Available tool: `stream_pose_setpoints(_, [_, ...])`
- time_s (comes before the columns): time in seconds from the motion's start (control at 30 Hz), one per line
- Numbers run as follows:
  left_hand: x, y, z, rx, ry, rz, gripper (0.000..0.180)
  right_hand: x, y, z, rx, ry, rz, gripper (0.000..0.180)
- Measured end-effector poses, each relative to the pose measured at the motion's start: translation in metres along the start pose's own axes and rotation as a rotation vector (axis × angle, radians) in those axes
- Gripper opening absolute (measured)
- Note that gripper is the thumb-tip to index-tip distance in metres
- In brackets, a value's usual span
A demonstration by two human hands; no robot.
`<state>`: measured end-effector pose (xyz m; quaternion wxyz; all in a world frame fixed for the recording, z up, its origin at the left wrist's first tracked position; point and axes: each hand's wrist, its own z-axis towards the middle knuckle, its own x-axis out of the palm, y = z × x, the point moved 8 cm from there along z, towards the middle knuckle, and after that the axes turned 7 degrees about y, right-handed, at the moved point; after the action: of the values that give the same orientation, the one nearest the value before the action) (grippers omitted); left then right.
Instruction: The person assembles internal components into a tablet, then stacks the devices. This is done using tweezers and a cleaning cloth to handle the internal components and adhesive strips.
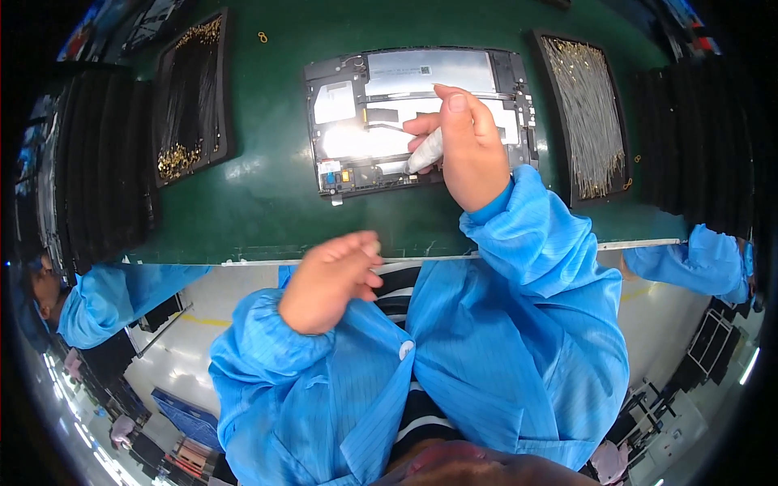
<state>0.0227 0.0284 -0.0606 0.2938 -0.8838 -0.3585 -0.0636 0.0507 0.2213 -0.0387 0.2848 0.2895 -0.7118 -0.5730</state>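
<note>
Green counter (259,202), trays of gold-tipped wires at both sides. Right hand (462,146) fingers pinch grey tool (425,151), tip on opened tablet (421,113) just beyond fingertips. Left hand (332,279) loosely curled, empty, near counter edge. Risk: tool slips, scratches tablet's exposed parts; tablet unheld, may shift.

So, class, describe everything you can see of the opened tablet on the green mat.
The opened tablet lies flat, insides up, on the green mat, its long side across the view. A dark frame rings silvery, glaring metal plates and small parts along the lower edge. The right hand rests over its right half, pressing a pale grey tool onto it.
</note>
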Motion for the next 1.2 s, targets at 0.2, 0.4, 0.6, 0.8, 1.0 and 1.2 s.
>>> stream_pose_setpoints(0.2, [0.001, -0.007, 0.033, 0.091, 0.099, -0.200, 0.034, 0.024, 0.024, 0.003, 0.122, 0.259, -0.090, 0.039])
stream_pose_setpoints(0.4, [-0.005, -0.021, 0.032, 0.116, 0.026, -0.079, 0.028, 0.084, -0.011, 0.024, 0.030, 0.750, -1.112, 0.024])
stream_pose_setpoints(0.6, [-0.003, -0.023, 0.049, 0.164, 0.107, -0.052, 0.017, 0.048, 0.010, 0.040, -0.007, 0.555, -0.977, 0.018])
stream_pose_setpoints(0.8, [-0.011, -0.025, 0.040, 0.186, 0.113, -0.143, 0.035, -0.104, 0.060, 0.007, -0.128, -0.233, -0.910, 0.018])
stream_pose_setpoints(1.0, [-0.009, -0.025, 0.040, 0.140, 0.118, -0.114, 0.038, -0.224, 0.039, -0.109, 0.227, -0.664, -1.028, 0.029])
stream_pose_setpoints(1.2, [-0.013, -0.035, 0.046, 0.114, 0.063, -0.116, 0.036, -0.190, 0.027, -0.107, 0.247, -0.593, -1.374, 0.020])
